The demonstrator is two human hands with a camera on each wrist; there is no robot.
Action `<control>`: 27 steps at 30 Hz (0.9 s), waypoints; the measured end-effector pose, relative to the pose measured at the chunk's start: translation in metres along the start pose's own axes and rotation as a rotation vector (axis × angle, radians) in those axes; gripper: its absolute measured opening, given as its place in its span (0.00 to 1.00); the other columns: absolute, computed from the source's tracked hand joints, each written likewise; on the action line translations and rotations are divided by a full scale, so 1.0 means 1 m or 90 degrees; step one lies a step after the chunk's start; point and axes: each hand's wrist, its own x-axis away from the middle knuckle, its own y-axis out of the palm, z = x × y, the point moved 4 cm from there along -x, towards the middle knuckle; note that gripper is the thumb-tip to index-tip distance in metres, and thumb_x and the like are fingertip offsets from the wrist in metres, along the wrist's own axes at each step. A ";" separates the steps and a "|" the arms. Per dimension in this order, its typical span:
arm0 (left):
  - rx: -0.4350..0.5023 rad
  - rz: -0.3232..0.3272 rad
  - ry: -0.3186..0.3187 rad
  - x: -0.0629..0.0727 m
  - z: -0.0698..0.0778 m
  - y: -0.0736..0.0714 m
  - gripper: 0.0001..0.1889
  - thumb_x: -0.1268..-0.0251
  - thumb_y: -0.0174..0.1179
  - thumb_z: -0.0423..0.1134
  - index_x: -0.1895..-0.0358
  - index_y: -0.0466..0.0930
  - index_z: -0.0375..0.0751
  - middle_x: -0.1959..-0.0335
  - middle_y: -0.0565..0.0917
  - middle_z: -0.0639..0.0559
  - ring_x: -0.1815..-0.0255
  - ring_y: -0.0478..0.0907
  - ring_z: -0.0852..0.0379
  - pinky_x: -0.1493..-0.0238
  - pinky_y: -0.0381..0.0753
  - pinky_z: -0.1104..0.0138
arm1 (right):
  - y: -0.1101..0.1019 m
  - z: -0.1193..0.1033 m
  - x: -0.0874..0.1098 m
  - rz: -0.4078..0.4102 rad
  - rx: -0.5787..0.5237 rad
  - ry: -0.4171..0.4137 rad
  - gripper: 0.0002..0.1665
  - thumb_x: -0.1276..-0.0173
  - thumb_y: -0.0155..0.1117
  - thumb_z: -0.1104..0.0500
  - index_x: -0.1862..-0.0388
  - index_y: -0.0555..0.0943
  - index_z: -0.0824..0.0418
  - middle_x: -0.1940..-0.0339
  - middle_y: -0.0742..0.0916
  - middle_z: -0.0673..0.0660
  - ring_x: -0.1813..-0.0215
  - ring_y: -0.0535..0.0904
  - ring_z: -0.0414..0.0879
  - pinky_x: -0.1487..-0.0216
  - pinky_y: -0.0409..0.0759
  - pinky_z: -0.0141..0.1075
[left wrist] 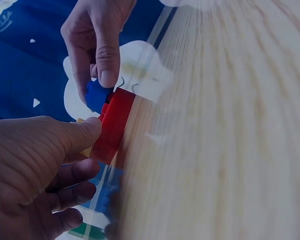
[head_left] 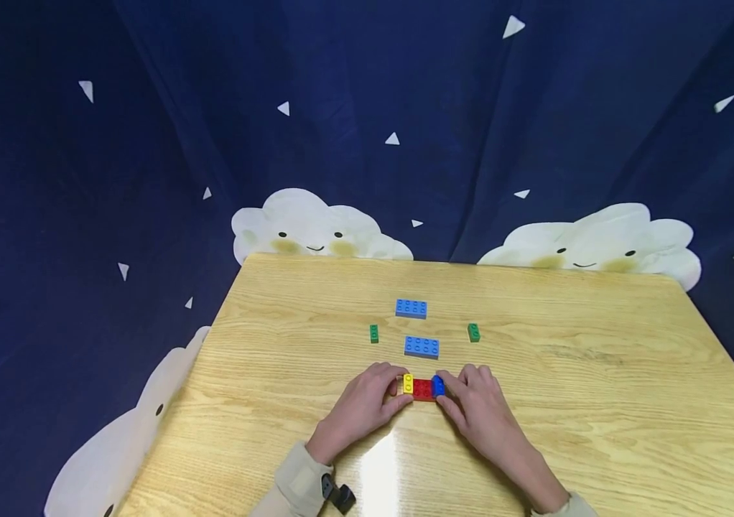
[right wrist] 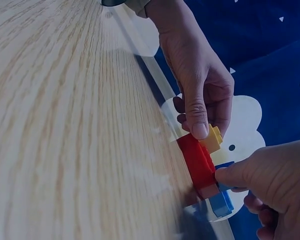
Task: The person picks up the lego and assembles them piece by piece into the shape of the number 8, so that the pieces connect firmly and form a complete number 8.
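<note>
A red brick (head_left: 423, 390) lies on the wooden table, its studs facing up. On its left end sits a small yellow brick (head_left: 409, 383), which my left hand (head_left: 362, 403) pinches between thumb and fingers. The left thumb also reaches the red brick's side in the left wrist view. My right hand (head_left: 485, 411) pinches a small dark blue brick (left wrist: 98, 96) at the red brick's other end. The blue brick leans there, with a dark gap showing between it and the red brick (left wrist: 113, 125). Between the two small bricks, red studs are exposed.
Two longer blue bricks, a nearer one (head_left: 421, 348) and a farther one (head_left: 411, 309), lie beyond the hands. A small green brick (head_left: 374, 334) lies to their left, another green brick (head_left: 473, 332) to their right. A dark curtain (head_left: 354, 86) hangs behind the table (head_left: 600, 402).
</note>
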 end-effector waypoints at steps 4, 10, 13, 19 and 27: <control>0.003 -0.004 -0.003 -0.001 0.000 0.001 0.20 0.29 0.70 0.48 0.41 0.84 0.41 0.67 0.79 0.54 0.67 0.68 0.64 0.66 0.71 0.73 | -0.001 -0.001 -0.001 -0.003 0.015 -0.007 0.22 0.31 0.76 0.54 0.41 0.87 0.59 0.67 0.73 0.47 0.63 0.62 0.45 0.59 0.61 0.38; 0.005 -0.001 -0.002 -0.001 0.001 0.000 0.20 0.30 0.70 0.47 0.42 0.84 0.41 0.67 0.80 0.54 0.67 0.69 0.65 0.67 0.71 0.73 | -0.003 -0.004 -0.003 0.015 0.039 -0.031 0.21 0.33 0.77 0.55 0.43 0.87 0.60 0.68 0.75 0.48 0.63 0.63 0.46 0.60 0.62 0.37; 0.003 0.001 -0.001 -0.001 0.001 -0.001 0.19 0.30 0.71 0.47 0.42 0.84 0.42 0.67 0.80 0.54 0.68 0.69 0.64 0.67 0.71 0.73 | -0.003 -0.006 -0.003 0.021 0.057 -0.047 0.21 0.34 0.78 0.56 0.44 0.87 0.61 0.68 0.76 0.50 0.64 0.63 0.47 0.61 0.64 0.37; 0.006 -0.001 -0.005 -0.001 0.001 -0.001 0.20 0.30 0.70 0.48 0.42 0.84 0.41 0.67 0.79 0.54 0.68 0.69 0.65 0.67 0.71 0.73 | -0.003 -0.007 -0.004 0.013 0.082 -0.056 0.21 0.33 0.77 0.55 0.43 0.87 0.61 0.68 0.76 0.51 0.64 0.64 0.48 0.62 0.64 0.36; 0.010 -0.002 -0.008 -0.001 0.001 0.001 0.19 0.30 0.70 0.47 0.42 0.84 0.42 0.67 0.79 0.55 0.67 0.69 0.65 0.67 0.71 0.73 | -0.001 -0.008 -0.003 0.027 0.097 -0.072 0.20 0.32 0.76 0.55 0.45 0.88 0.61 0.68 0.77 0.52 0.65 0.64 0.48 0.64 0.65 0.36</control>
